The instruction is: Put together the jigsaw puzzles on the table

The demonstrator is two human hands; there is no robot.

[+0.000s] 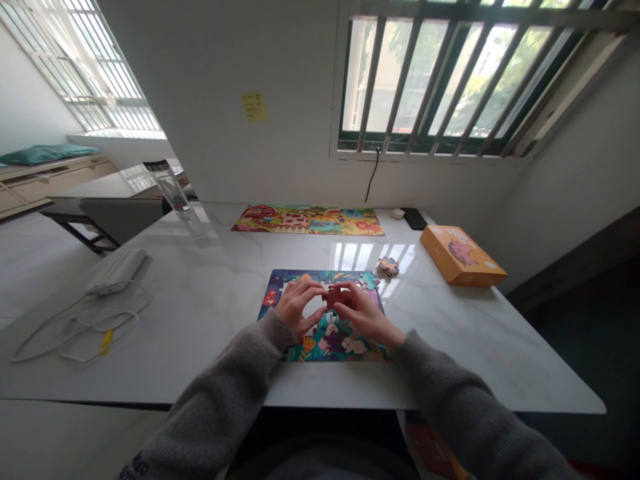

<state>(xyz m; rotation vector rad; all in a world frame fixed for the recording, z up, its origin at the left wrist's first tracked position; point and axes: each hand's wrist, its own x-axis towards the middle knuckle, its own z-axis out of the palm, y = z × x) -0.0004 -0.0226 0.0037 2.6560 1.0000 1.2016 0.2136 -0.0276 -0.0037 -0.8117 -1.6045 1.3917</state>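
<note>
Both hands, the left hand (299, 308) and the right hand (361, 313), curve inward over a jigsaw puzzle (333, 343) lying flat on the table (450, 347). Their fingers close from either side on a reddish-brown puzzle piece (336, 297), pinching it between them near the middle of the puzzle. Grey sweater sleeves (215, 400) reach toward the puzzle from the near side.

A teal puzzle piece (369, 281) sits at the puzzle's far edge, just beside the right hand. A small heap of loose pieces (389, 267) lies just past the puzzle's far right corner, and an orange box (463, 255) sits further right of the puzzle, at an angle. Well beyond the puzzle, a second, colourful farmyard puzzle (307, 220) lies flat near the wall, with a dark phone (415, 218) and a small white object (397, 213) to its right. To the puzzle's left are a white power brick (116, 271) with a looped white cable (80, 333), and further back a clear bottle (170, 187). A yellow sticky note (254, 107) is stuck to the wall beyond the puzzle.
</note>
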